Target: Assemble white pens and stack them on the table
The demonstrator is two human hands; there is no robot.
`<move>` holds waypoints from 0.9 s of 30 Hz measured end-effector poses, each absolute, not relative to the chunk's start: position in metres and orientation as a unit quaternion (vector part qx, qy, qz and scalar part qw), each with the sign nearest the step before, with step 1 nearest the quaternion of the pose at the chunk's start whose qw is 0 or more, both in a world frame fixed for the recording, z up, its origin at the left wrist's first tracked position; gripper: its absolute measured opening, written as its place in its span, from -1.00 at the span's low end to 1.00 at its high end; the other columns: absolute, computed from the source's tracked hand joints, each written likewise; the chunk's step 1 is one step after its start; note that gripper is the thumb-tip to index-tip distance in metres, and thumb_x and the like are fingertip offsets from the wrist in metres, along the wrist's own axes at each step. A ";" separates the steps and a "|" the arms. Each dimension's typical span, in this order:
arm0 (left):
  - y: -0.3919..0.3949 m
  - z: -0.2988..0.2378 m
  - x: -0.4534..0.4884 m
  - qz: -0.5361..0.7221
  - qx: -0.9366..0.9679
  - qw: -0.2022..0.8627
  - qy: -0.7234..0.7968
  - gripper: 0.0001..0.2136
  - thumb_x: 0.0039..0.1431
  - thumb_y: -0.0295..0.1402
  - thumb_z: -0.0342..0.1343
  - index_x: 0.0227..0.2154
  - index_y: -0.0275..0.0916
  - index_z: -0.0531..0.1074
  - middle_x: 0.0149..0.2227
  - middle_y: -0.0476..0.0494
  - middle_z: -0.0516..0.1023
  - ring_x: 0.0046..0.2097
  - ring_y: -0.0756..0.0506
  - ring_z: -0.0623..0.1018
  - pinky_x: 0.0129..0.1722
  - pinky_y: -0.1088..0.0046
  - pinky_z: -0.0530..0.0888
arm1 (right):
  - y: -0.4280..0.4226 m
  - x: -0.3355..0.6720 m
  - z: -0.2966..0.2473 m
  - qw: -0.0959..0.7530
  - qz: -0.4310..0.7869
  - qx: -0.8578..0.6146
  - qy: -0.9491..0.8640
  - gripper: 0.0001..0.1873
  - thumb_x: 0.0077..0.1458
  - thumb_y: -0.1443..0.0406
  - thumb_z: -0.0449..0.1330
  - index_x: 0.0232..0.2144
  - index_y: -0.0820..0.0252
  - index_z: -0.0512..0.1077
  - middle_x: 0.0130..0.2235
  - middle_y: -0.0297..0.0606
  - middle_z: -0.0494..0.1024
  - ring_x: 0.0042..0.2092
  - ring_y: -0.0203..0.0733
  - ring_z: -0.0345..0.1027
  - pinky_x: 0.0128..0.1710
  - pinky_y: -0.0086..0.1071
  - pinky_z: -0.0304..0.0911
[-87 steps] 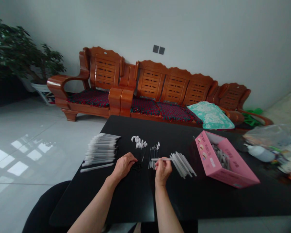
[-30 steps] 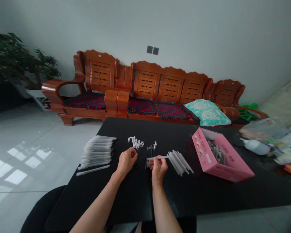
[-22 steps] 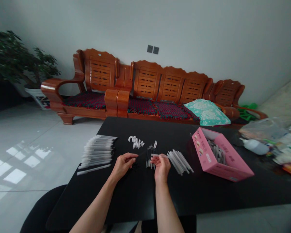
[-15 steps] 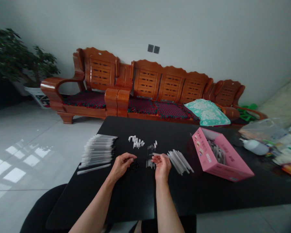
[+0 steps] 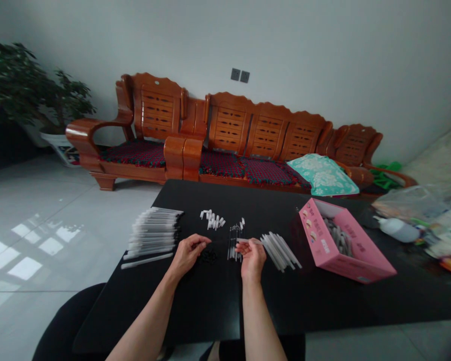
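My left hand [image 5: 190,252] is closed, thumb and fingertips pinched together beside a small heap of black pieces [image 5: 209,256]. Whatever lies in that pinch is too small to make out. A slim whitish tube [image 5: 242,240] rests in the closed fingers of my right hand [image 5: 253,256], its end pointing left. Under and beside that hand lie several thin clear sticks with dark tips [image 5: 233,240]. Right of it is a bundle of whitish tubes [image 5: 281,251]. Small white caps [image 5: 212,219] sit farther back, and a row of whitish tubes with black ends [image 5: 152,234] lies at the left.
A pink box [image 5: 346,271] with grey contents stands at the right of the black table [image 5: 195,311]. Beyond it are a white bottle [image 5: 398,229] and a plastic bag [image 5: 409,203]. A wooden sofa [image 5: 229,120] runs behind the table.
My left hand has drawn slightly away from the black pieces, showing more of them. The right hand keeps its hold on the tube. The whole view has shifted a little.
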State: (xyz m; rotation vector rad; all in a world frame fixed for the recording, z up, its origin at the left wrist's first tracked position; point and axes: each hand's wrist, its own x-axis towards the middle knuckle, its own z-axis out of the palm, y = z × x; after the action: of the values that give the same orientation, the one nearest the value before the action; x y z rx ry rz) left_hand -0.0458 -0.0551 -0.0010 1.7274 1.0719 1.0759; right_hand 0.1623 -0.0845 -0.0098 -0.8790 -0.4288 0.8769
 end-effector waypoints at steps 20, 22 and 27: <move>-0.070 -0.003 0.010 0.477 0.656 0.386 0.439 -0.68 0.22 -0.40 -0.08 -0.04 -0.26 0.47 -0.09 -0.20 0.58 -0.09 -0.12 0.57 -0.07 0.35 0.49 | -0.086 0.142 -0.008 0.713 0.499 -0.410 -0.273 -0.70 -0.13 0.24 0.35 -0.35 0.22 0.37 -0.54 -0.33 0.58 -0.57 -0.16 0.48 -0.63 -0.41 0.37; -0.076 -0.005 0.021 0.480 0.664 0.376 0.433 -0.61 0.23 -0.42 -0.09 0.09 -0.26 0.37 0.05 -0.22 0.50 0.04 -0.14 0.51 0.07 0.31 0.41 | -0.086 0.143 -0.007 0.716 0.506 -0.399 -0.267 -0.71 -0.13 0.25 0.36 -0.35 0.21 0.38 -0.54 -0.34 0.58 -0.57 -0.17 0.48 -0.62 -0.41 0.38; -0.085 -0.010 0.034 0.495 0.679 0.387 0.381 -0.43 0.22 -0.46 -0.07 0.29 -0.23 0.03 0.25 -0.24 0.25 0.21 -0.15 0.33 0.18 0.26 0.27 | -0.087 0.147 -0.006 0.734 0.516 -0.368 -0.245 -0.74 -0.12 0.30 0.35 -0.35 0.21 0.39 -0.52 -0.33 0.60 -0.57 -0.19 0.49 -0.58 -0.40 0.40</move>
State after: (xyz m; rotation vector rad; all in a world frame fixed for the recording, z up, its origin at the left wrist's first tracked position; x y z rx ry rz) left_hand 0.0337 -0.0853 -0.0099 1.7274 0.9693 1.2600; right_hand 0.1466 -0.0866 -0.0060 -0.8087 -0.5387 1.1343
